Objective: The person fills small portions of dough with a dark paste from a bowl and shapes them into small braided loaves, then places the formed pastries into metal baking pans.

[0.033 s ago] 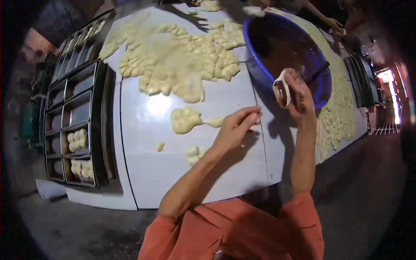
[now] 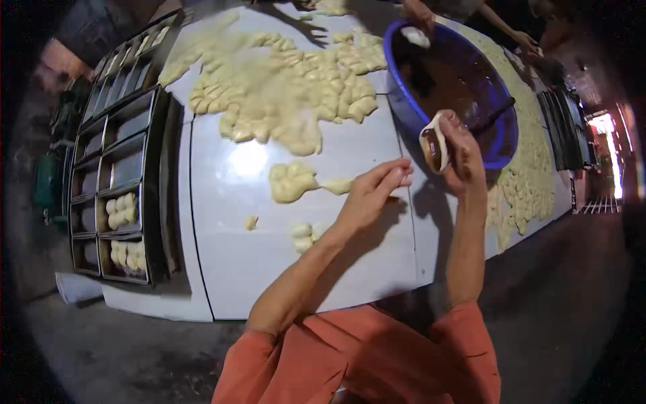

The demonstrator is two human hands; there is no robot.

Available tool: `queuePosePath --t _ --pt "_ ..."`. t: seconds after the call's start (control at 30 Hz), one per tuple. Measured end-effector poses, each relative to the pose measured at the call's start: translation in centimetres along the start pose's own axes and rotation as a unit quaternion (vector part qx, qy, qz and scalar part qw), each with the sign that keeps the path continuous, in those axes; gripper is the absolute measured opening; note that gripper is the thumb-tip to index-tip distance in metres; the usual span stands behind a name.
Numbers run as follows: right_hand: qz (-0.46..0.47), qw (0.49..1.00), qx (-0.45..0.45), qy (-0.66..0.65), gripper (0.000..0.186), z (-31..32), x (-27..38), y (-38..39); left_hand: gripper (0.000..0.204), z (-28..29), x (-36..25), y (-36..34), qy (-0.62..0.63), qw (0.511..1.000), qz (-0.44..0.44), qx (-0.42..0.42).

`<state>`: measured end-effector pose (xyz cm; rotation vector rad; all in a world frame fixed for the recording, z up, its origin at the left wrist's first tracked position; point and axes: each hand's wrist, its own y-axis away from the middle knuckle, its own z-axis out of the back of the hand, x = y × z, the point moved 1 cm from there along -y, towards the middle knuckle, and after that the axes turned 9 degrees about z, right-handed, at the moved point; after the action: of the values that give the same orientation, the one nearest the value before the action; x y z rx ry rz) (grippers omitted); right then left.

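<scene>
My right hand (image 2: 465, 156) is closed round a flattened piece of dough (image 2: 441, 133) with brown filling in its middle, held up just off the near rim of a blue basin (image 2: 404, 106). Inside the basin lies a brown filling (image 2: 451, 81). To the left, my left hand (image 2: 372, 190) hovers low over the white table, thumb and fingers pinched together; whether anything is between them I cannot make out. Beside it a dough lump (image 2: 293, 183) trails into a thin strip (image 2: 338, 186). Small dough balls (image 2: 303, 236) sit next to my left forearm.
Many dough pieces (image 2: 282, 87) cover the far table, and more dough (image 2: 531, 182) lies right of the basin. Black loaf tins (image 2: 124, 165) line the left edge, two holding dough balls. Another person's hand (image 2: 418, 13) reaches over the basin's far rim; another's hand (image 2: 526, 40) is farther right.
The other person's hand has come into view over the basin's far rim, with a white dough piece now inside the rim. My hands have barely moved; the whole view has shifted slightly.
</scene>
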<state>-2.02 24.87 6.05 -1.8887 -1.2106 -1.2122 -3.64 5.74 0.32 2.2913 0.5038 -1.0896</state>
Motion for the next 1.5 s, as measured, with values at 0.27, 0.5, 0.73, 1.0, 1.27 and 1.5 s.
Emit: queuePosePath --t 0.27,0.5,0.73,1.0,1.27,1.5 --pt "-0.064 0.993 0.05 -0.088 0.018 -3.9 -6.9 6.1 0.034 3.7 1.2 3.9 0.261 0.962 0.009 -0.076" --pt "0.089 0.978 0.063 0.178 0.056 -8.6 -11.6 10.2 0.026 6.9 0.8 7.1 0.19 0.954 -0.057 -0.223" --pt "0.24 0.9 0.039 0.362 0.013 -10.9 -12.3 10.4 0.036 7.6 0.5 7.7 0.022 0.957 -0.152 -0.246" --pt "0.003 0.985 0.088 0.146 0.027 -10.2 -10.5 11.2 0.038 9.5 -2.9 8.4 0.008 0.99 0.013 -0.143" --pt "0.263 0.927 0.096 0.248 0.02 -9.9 -12.1 10.3 0.029 9.1 -2.2 9.8 -0.029 0.989 -0.051 -0.133" --pt "0.273 0.906 0.059 0.319 0.009 -10.2 -14.2 9.6 0.027 8.7 -1.0 10.4 -0.013 0.99 -0.058 -0.131"
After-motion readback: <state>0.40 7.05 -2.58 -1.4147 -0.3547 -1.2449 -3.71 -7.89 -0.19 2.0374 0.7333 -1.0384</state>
